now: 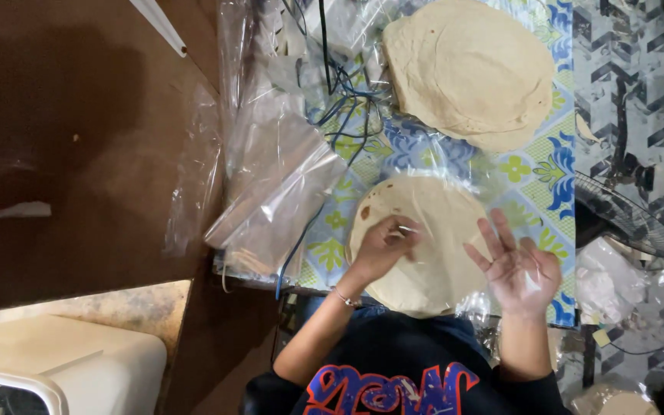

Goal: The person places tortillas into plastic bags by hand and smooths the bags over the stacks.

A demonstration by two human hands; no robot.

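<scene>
Head view: left hand rests on the flatbread stack in its clear bag, grip pinching the film; right hand lies spread open at the stack's right edge, holding nothing. Beyond, a second stack sits on the patterned counter, empty bags to the left.

Pale round flatbread in clear bag.

Low centre of frame: left hand pinching clear plastic wrap over a flat tortilla; right hand open, palm up, beside it. Upper centre: stack of tortillas on patterned counter. Left: clear bags.
</scene>
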